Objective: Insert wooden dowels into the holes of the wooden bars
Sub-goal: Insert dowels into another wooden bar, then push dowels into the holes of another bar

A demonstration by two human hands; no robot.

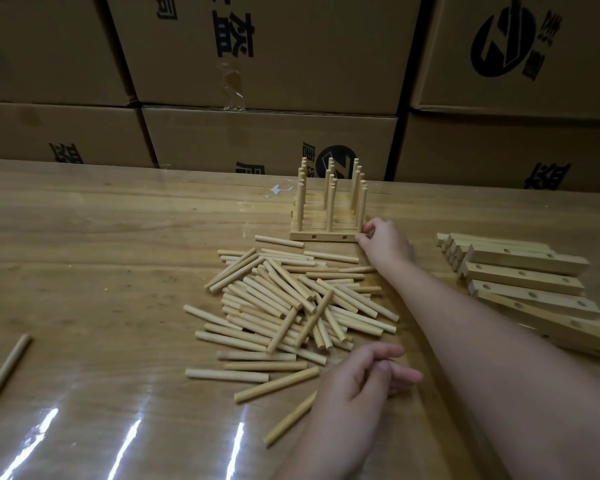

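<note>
Several wooden bars with upright dowels [329, 206] stand side by side at the back centre of the table. The nearest bar [323, 236] shows two empty side holes. My right hand [387, 244] reaches across and pinches that bar's right end with curled fingers and thumb. A loose pile of dowels [291, 299] lies in the middle. My left hand [361, 382] rests at the pile's near right edge, fingers relaxed and pointing right, with nothing visible in it; a dowel [288, 422] runs under it.
A stack of empty drilled bars [523, 275] lies at the right. One stray dowel [4, 372] sits near the left edge. Cardboard boxes [267, 140] wall off the back of the wooden table [101, 237]. A scrap of white tape [276, 190] lies near the back.
</note>
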